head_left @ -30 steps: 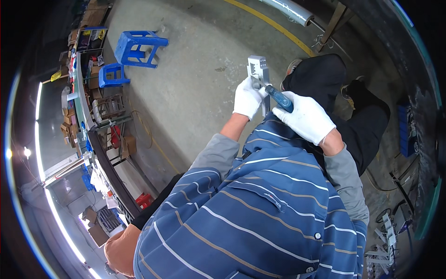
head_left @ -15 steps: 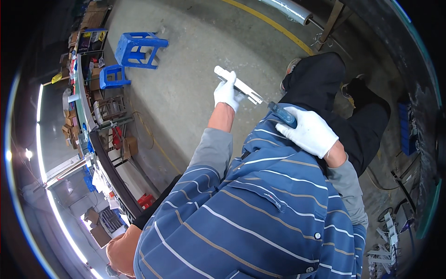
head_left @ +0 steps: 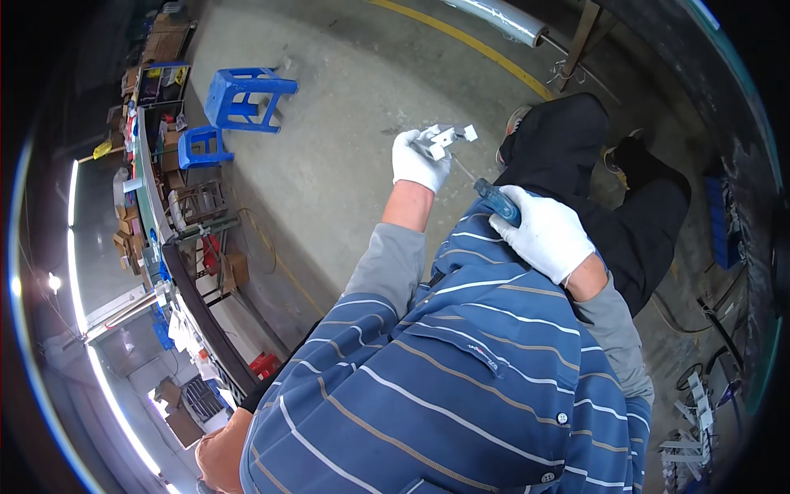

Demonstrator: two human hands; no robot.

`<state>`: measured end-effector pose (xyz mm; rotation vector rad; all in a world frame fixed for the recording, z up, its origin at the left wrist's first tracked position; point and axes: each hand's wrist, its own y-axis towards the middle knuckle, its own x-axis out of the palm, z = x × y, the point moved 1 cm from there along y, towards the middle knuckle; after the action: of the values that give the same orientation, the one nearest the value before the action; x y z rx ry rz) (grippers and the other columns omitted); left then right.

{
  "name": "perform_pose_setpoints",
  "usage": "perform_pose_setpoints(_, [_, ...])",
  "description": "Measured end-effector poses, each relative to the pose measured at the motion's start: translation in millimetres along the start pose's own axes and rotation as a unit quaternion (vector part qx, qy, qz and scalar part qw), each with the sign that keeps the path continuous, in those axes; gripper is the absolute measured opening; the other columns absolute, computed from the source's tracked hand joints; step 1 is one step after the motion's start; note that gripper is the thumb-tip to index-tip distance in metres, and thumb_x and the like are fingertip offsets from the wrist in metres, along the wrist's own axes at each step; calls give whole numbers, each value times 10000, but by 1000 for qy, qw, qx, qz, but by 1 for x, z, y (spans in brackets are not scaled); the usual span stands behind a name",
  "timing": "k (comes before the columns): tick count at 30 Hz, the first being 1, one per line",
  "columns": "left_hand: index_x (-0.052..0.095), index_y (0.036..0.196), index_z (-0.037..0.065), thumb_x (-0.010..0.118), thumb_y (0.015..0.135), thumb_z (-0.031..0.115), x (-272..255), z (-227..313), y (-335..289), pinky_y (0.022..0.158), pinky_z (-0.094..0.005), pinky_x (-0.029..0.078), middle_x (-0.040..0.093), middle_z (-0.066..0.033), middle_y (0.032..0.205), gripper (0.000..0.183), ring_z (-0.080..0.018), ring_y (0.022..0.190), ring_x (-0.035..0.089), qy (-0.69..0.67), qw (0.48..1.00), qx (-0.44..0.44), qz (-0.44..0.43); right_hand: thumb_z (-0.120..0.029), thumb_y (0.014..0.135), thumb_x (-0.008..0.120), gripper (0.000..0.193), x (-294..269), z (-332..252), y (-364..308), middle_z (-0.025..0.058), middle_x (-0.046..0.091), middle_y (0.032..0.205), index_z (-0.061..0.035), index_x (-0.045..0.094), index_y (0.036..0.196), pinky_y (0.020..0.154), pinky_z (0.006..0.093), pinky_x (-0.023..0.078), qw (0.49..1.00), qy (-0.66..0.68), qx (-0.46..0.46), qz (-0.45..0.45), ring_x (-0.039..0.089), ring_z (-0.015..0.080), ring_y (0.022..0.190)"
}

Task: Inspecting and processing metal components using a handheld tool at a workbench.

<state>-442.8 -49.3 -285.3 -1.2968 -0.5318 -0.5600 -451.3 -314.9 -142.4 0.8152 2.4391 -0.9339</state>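
Observation:
White gloves cover both of my hands. My left hand [head_left: 420, 165] is closed around a small white bracket-like part [head_left: 445, 137] with square block ends, held out above the floor. Its fingers partly hide the part. In my right hand [head_left: 546, 232], close to my striped shirt, is a screwdriver [head_left: 499, 203] with a translucent blue handle. The thin metal shaft points up and left toward the white part. Whether the tip touches the part I cannot tell.
Two blue plastic stools [head_left: 247, 99] stand on the concrete floor at the upper left. A long workbench with boxes [head_left: 132, 222] runs along the left. A wrapped film roll [head_left: 510, 18] lies at the top. White metal pieces [head_left: 690, 428] are heaped at the lower right.
My left hand has turned the white part, so its long side no longer shows and its block ends face outward. The right hand with the screwdriver has barely moved.

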Motion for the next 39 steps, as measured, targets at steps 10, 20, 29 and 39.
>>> perform_pose_setpoints(10, [598, 1059, 66, 583, 949, 148, -18, 16, -5, 609, -268, 490, 582, -12, 846, 138, -134, 709, 572, 3, 978, -57, -201, -315, 985, 653, 424, -3, 25, -30, 124, 785, 1065, -61, 679, 1324, 820, 338, 578, 995, 78, -52, 33, 752, 315, 832])
perform_pose_setpoints(20, [635, 1245, 37, 656, 931, 146, 27, 14, -30, 769, -291, 529, 666, -78, 968, 333, -194, 803, 648, 413, 882, 175, -145, -309, 975, 676, 440, -12, 32, -30, 121, 789, 1033, -56, 688, 1335, 796, 319, 570, 988, 151, -6, -1, 749, 258, 796])
perform_pose_setpoints(29, [568, 1378, 47, 644, 943, 76, 30, 16, -27, 820, -332, 563, 690, -110, 1123, 443, -206, 855, 688, 581, 738, 283, -195, -317, 977, 694, 457, -21, 38, -39, 133, 788, 998, -19, 690, 1322, 760, 305, 568, 975, 222, -11, 26, 737, 227, 743])
perform_pose_setpoints(39, [521, 1459, 100, 647, 1007, 183, -16, 19, 11, 593, -297, 564, 701, -117, 1126, 477, -186, 751, 693, 117, 949, -81, -282, -293, 965, 735, 408, -28, 29, -42, 97, 747, 881, 8, 708, 1239, 686, 288, 536, 964, 265, -1, -20, 637, 180, 640])
